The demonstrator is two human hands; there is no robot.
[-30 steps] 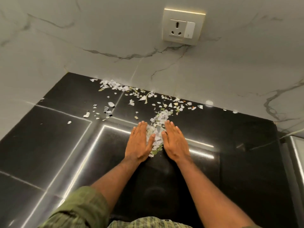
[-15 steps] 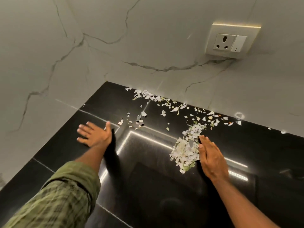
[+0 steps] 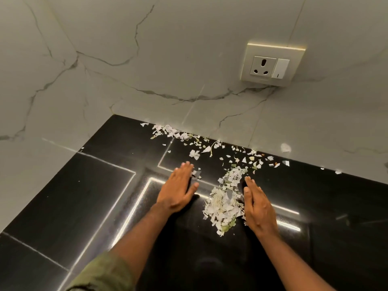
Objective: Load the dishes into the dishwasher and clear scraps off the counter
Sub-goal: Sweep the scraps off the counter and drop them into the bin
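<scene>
Two flat, unclenched hands, left hand and right hand, rest on the glossy black counter flanking one scrap pile. One wall socket sits on the marble backsplash.

Marble-look wall, pale grey w/ dark veins, stands beyond the fingertips and runs round the corner far to their left. Wall socket plate mounted up and to the right of the fingers, well apart: cream frame, 3-pin outlet on its left half, white rocker switch on its right half.
</scene>
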